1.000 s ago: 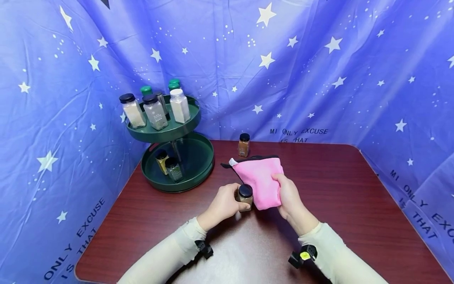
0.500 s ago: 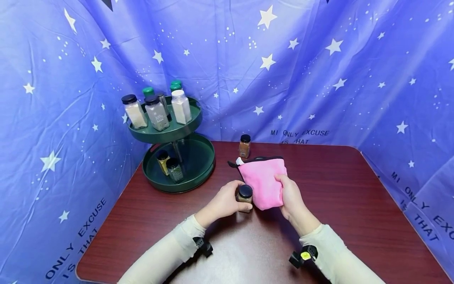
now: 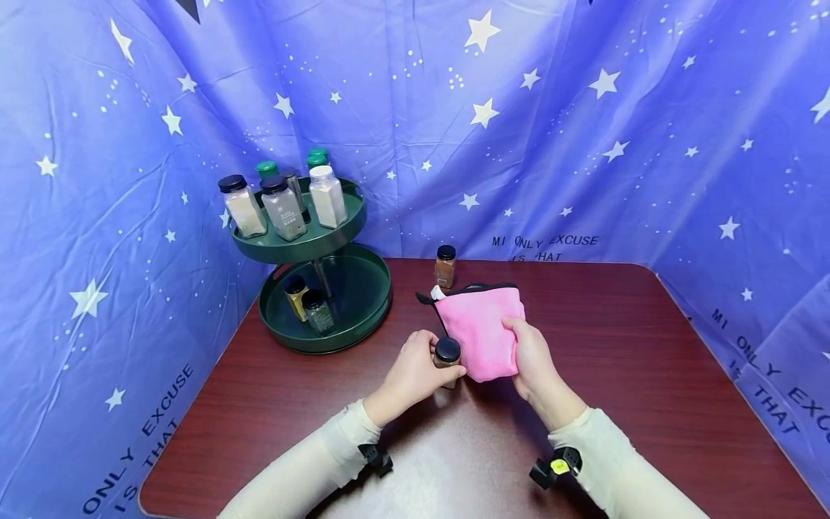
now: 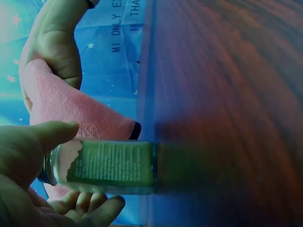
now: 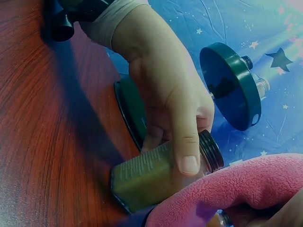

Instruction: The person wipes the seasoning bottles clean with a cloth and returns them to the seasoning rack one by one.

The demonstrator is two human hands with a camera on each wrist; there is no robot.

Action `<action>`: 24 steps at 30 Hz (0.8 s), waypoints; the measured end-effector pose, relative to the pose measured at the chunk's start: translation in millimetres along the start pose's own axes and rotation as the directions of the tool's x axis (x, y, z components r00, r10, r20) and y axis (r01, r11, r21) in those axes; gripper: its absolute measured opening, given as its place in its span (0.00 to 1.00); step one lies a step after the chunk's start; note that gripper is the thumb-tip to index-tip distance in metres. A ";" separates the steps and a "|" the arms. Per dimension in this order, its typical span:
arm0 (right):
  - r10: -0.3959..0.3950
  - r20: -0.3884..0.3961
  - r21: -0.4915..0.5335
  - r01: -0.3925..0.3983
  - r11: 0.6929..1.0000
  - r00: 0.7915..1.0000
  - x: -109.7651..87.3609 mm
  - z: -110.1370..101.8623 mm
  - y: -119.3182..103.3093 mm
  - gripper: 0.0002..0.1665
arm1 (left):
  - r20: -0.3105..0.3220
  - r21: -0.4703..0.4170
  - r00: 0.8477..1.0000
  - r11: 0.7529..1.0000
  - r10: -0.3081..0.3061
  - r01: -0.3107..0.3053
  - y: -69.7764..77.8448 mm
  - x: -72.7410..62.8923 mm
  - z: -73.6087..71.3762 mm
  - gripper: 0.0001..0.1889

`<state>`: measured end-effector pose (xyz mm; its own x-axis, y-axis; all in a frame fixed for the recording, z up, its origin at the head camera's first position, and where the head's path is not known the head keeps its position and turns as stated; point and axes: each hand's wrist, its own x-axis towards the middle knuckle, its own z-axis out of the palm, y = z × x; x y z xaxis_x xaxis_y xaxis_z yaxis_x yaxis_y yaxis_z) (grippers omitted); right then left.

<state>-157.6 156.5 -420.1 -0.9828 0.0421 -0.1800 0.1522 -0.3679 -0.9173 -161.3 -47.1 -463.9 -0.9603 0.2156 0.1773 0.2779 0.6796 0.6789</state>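
Two hands are occupied, neither free. A black-capped jar [image 3: 447, 352] is gripped at the centre of the head frame by the left hand [image 3: 410, 371], thumb and fingers drawn narrow around the glass, jar about upright. A pink cloth [image 3: 483, 335] is pinched just right of it by the right hand [image 3: 534, 360], thumb over the pink side. Cloth edge is placed right beside the jar; actual contact can't be confirmed. Whether the jar's base is touching the table [image 3: 648, 375] can't be told either.

Step in hand, as judged: jar being wiped. For the next move, firm cloth contact on the glass seems to be called for, with the jar steadied or turned in the left grip.

Other stock: two small jars are seated in the lower tray [image 3: 324, 344] of the green stand, left of frame; taller jars are stood in the upper tray [image 3: 279, 252]. One brown-filled jar [image 3: 445, 272] is parked behind the cloth, upper middle, near the table's far edge.
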 end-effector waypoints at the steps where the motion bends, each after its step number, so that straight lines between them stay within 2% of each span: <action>1: -0.002 0.001 -0.001 0.002 1.000 1.000 0.0 0.2 -0.3 0.14 | 0.003 0.001 1.000 1.000 0.008 -0.008 0.2 0.2 -1.3 0.29; 8: 0.005 0.025 -0.023 -0.005 1.000 1.000 0.5 1.3 -0.7 0.12 | 0.046 0.032 0.993 0.994 0.106 -0.107 -1.3 4.5 -11.7 0.24; 12: 0.013 0.046 -0.014 -0.012 1.000 0.999 -0.8 2.4 0.0 0.13 | 0.086 0.011 0.986 0.989 0.144 -0.146 -2.5 6.5 -17.1 0.22; 19: 0.008 0.085 -0.010 -0.007 1.000 0.996 -4.6 7.9 5.2 0.13 | 0.135 -0.054 0.983 0.991 0.128 -0.122 -4.9 8.7 -18.5 0.19; 24: 0.024 0.016 -0.034 -0.023 0.999 1.000 -3.7 7.9 22.8 0.11 | 0.125 -0.075 0.984 0.990 0.128 -0.120 -5.6 8.0 -17.1 0.17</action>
<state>-151.3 140.7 -437.6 -0.9804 0.0182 -0.1959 0.1785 -0.3367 -0.9245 -171.0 -61.1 -454.0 -0.9058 0.3871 0.1724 0.3881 0.5944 0.7043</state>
